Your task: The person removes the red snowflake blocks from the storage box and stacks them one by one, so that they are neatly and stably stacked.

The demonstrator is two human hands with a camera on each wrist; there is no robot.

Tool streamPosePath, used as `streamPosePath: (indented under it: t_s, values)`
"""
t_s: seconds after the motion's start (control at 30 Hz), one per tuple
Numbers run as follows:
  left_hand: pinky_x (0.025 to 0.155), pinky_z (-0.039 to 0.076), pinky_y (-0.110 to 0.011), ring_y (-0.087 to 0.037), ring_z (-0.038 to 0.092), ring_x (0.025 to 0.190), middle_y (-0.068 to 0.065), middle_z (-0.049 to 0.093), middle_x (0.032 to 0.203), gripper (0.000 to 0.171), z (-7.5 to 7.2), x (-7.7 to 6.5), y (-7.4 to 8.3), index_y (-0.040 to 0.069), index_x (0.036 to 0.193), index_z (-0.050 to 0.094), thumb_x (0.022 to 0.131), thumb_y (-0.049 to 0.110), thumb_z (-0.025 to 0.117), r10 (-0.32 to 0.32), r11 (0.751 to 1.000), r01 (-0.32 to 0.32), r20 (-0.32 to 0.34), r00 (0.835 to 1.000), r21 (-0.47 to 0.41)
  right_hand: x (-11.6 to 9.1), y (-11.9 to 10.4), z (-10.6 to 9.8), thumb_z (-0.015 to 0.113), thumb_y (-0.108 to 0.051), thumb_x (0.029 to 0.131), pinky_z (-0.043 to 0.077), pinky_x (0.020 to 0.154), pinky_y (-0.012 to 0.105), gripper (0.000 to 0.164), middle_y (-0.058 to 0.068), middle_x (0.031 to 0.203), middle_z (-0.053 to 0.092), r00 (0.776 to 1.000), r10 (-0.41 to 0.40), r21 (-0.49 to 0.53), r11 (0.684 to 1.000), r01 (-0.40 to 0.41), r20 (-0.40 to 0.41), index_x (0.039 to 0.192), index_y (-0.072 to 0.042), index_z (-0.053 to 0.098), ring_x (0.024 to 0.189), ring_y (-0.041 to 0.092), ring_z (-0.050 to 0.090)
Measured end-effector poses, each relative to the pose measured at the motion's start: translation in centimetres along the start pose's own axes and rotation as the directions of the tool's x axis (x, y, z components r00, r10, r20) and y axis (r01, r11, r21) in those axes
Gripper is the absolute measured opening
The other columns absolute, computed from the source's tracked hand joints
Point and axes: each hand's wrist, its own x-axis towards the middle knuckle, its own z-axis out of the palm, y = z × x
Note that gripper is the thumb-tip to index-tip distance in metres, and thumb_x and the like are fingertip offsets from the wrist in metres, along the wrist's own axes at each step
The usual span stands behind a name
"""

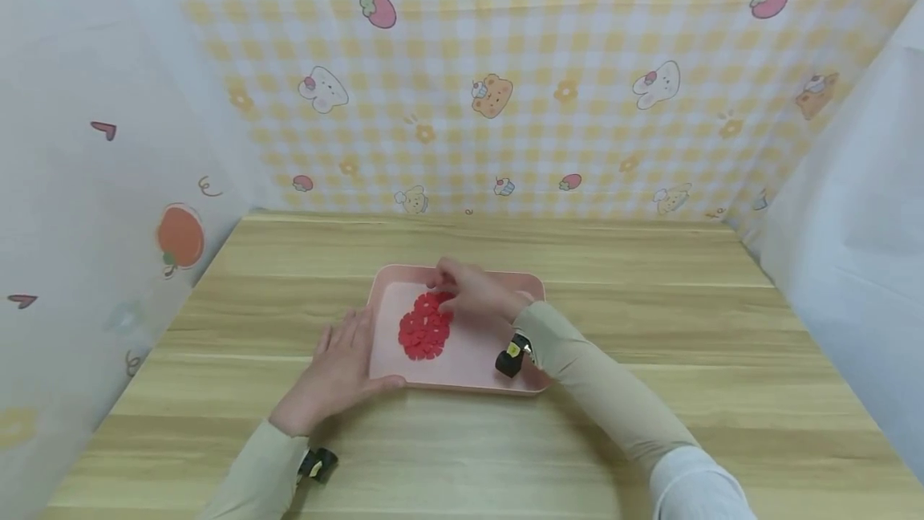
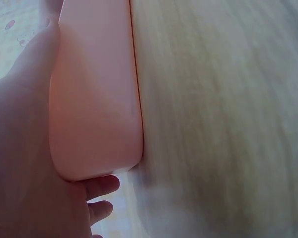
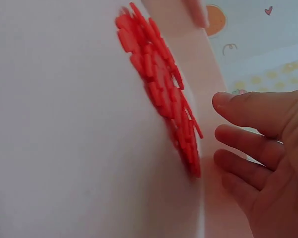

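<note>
A shallow pink tray (image 1: 469, 367) lies on the table with a heap of thin red flower-shaped pieces (image 1: 424, 334) in its left half. My left hand (image 1: 335, 371) rests at the tray's near left corner, fingers along the left side and thumb by the front edge. In the left wrist view the palm lies against the tray's outer wall (image 2: 97, 94). Over the far end of the heap is my right hand (image 1: 472, 293), its fingers loosely bent. The right wrist view shows nothing between those fingers (image 3: 243, 139), which are beside the red pieces (image 3: 161, 84).
The wooden table (image 1: 686, 327) extends around the tray. A yellow checked cloth (image 1: 433, 54) with cartoon prints hangs behind it, and white sheets stand at both sides. Small black devices (image 1: 511, 355) are strapped to both wrists.
</note>
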Motion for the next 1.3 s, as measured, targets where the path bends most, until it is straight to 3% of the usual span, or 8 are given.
streamPosePath:
  t_s: [0.4,0.9,1.3]
  values:
    - [0.110,0.011,-0.069,-0.048,0.017,0.141,-0.026,0.026,0.153,0.116,0.1,0.0,0.3,-0.005,0.149,0.018,0.072,0.064,0.070,0.009,1.000,-0.009,-0.003,1.000,0.007,1.2,-0.1,1.2,0.077,-0.009,0.079,0.050,0.081,0.021,0.035,-0.002,0.100,0.057,0.999,-0.049,-0.183,0.982,0.046,-0.014,0.101,-0.013,0.051,0.093,0.016,0.054]
    - [0.110,0.015,-0.068,-0.049,0.019,0.140,-0.026,0.028,0.151,0.117,-0.2,-0.2,0.5,-0.004,0.149,0.018,0.071,0.067,0.069,0.009,1.000,-0.009,-0.017,1.000,0.024,1.5,-0.3,1.8,0.078,-0.011,0.079,0.049,0.080,0.020,0.035,-0.002,0.095,0.055,0.997,-0.062,-0.241,0.969,0.048,-0.051,0.101,-0.013,0.050,0.090,0.015,0.053]
    - [0.110,0.015,-0.067,-0.049,0.019,0.140,-0.026,0.028,0.151,0.117,-0.1,0.0,0.2,-0.002,0.149,0.017,0.070,0.068,0.068,0.003,1.000,-0.003,-0.011,1.000,0.017,1.2,-0.2,0.5,0.075,-0.012,0.082,0.052,0.090,0.026,0.043,-0.003,0.109,0.063,0.999,-0.015,-0.091,0.996,0.012,-0.038,0.120,-0.017,0.055,0.104,0.014,0.060]
